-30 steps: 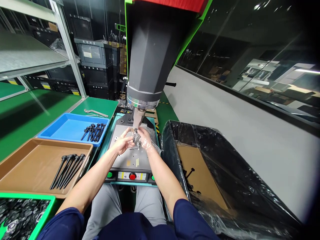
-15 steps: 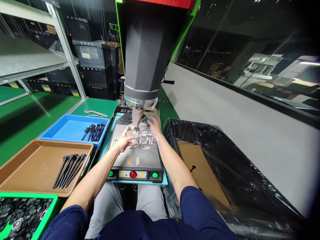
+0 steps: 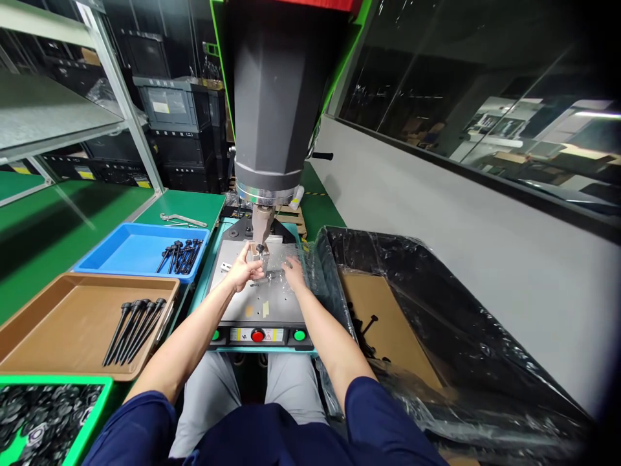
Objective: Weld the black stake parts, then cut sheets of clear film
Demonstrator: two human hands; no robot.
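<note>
My left hand [image 3: 244, 269] is at a small metal fixture block [image 3: 260, 263] under the press head, its thumb and forefinger against the block's left side. A black round-headed part [image 3: 259, 248] sits upright at the block, just below the press's metal tip [image 3: 262, 223]; its lower portion is hard to make out. To the right of the block, my right hand [image 3: 293, 274] hovers low over the grey machine plate [image 3: 286, 312], fingers bent and apart. Clear plastic film [image 3: 317, 275] lies beside and partly over that hand, reaching the lined box.
At left stand a blue tray [image 3: 116, 241] and a brown tray [image 3: 72, 317] with black long-stemmed parts, and a green bin [image 3: 99, 417] of black pieces. A wrench [image 3: 183, 219] lies behind. A plastic-lined box [image 3: 412, 259] is at right. Buttons [image 3: 257, 335] line the machine front.
The clear film has moved from between my hands to the right, uncovering the block and black-headed part. My right hand has come nearer to me; my left has stayed about where it was.
</note>
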